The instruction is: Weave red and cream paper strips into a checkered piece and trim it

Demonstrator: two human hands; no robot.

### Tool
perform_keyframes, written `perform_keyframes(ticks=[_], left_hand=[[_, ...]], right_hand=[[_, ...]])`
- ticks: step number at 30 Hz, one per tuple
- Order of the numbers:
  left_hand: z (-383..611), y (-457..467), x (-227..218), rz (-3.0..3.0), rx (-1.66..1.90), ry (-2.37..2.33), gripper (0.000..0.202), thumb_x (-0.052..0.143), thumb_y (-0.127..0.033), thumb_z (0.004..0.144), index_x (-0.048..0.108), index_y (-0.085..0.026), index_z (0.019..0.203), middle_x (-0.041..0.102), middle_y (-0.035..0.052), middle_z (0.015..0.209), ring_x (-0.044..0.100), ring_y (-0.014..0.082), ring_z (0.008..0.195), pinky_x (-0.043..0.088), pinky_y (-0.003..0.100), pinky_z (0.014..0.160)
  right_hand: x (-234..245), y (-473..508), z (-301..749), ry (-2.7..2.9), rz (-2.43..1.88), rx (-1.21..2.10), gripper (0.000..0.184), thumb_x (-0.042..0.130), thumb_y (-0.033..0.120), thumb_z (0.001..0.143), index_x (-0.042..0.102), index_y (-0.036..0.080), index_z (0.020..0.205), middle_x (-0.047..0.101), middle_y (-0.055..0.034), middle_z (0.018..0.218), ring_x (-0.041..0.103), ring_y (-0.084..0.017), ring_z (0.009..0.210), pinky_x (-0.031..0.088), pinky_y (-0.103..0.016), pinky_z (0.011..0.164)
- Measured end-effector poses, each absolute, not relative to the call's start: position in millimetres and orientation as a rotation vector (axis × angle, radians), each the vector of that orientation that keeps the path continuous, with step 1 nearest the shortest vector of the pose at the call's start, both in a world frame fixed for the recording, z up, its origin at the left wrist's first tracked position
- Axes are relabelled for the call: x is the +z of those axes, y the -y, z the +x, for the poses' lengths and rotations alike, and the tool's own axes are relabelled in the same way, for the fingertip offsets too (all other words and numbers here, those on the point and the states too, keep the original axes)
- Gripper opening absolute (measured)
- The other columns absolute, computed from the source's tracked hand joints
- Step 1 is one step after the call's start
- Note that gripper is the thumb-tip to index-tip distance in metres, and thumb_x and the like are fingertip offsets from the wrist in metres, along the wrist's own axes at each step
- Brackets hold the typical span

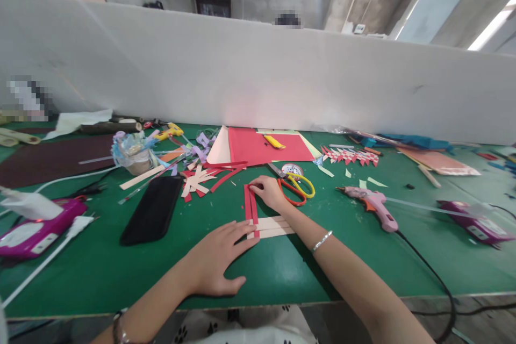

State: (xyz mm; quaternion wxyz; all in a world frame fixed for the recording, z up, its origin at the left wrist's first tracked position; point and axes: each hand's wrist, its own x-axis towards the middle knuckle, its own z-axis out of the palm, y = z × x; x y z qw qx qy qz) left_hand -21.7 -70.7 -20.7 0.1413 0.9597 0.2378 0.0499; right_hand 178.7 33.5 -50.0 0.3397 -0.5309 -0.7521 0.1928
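Observation:
Red paper strips [248, 207] run away from me and cross several pale paper strips [276, 227] at a small woven corner. My left hand [220, 258] lies with its fingers spread, the fingertips pressing on that crossing. At the far end of the red strips, my right hand [268, 192] has its fingers pinched on one of them. Just beyond my right wrist are scissors [300, 185] with orange and yellow handles. The pale strips pass partly under my right forearm, so their ends are hidden.
A black phone [152, 209] lies left of my hands, near loose cut strips [197, 181]. To the right is a pink glue gun [373, 204] with its cable. Red paper sheets [245, 146], a yellow cutter [274, 142] and a woven strip [350, 156] lie farther back.

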Motion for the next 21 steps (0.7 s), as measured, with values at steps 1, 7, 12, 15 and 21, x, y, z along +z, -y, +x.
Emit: perform_keyframes(ticks=[1,7,12,15,21], left_hand=[[-21.9,70.7,-20.7,2.77,0.156,-0.685,0.076,0.06,-0.032,0.066,0.032,-0.026,0.137,0.031,0.0089,0.144,0.034,0.032,0.128,0.028,0.05,0.106],[-21.5,70.3,-20.3,2.771,0.134,-0.691,0.077,0.061,-0.032,0.066,0.031,-0.026,0.137,0.028,0.0088,0.146,0.034,0.0327,0.127,0.027,0.05,0.105],[-20.4,69.4,-19.4,2.77,0.121,-0.673,0.078,0.06,-0.033,0.067,0.029,-0.026,0.138,0.033,0.0081,0.144,0.033,0.0319,0.128,0.026,0.05,0.106],[-20.7,69.6,-18.9,2.765,0.124,-0.66,0.078,0.059,-0.034,0.068,0.028,-0.026,0.139,0.035,0.0068,0.143,0.033,0.0307,0.129,0.025,0.048,0.107],[-20.6,69.7,-18.4,2.762,0.085,-0.688,0.08,0.06,-0.036,0.067,0.028,-0.022,0.139,0.033,0.0079,0.144,0.033,0.0299,0.129,0.024,0.047,0.108]], right_hand=[[-49.9,-33.3,178.6,1.954,-1.384,0.501,0.014,0.056,0.016,0.078,0.07,0.017,0.082,0.066,-0.0038,0.077,0.057,-0.013,0.066,0.045,-0.025,0.064],[-49.7,-32.6,177.2,1.945,-1.392,0.495,0.014,0.055,0.016,0.078,0.069,0.017,0.081,0.065,-0.0036,0.075,0.057,-0.013,0.065,0.045,-0.025,0.063],[-52.2,-33.7,174.7,1.946,-1.393,0.479,0.01,0.057,0.013,0.077,0.066,0.016,0.075,0.059,-0.0022,0.073,0.053,-0.012,0.063,0.043,-0.024,0.062],[-53.3,-34.7,173.7,1.951,-1.389,0.468,0.009,0.057,0.012,0.077,0.064,0.016,0.075,0.055,-0.0009,0.07,0.051,-0.012,0.063,0.042,-0.024,0.063],[-55.1,-36.5,171.7,1.947,-1.394,0.474,0.008,0.055,0.011,0.076,0.06,0.016,0.073,0.051,-0.0002,0.068,0.047,-0.013,0.064,0.039,-0.025,0.063]])
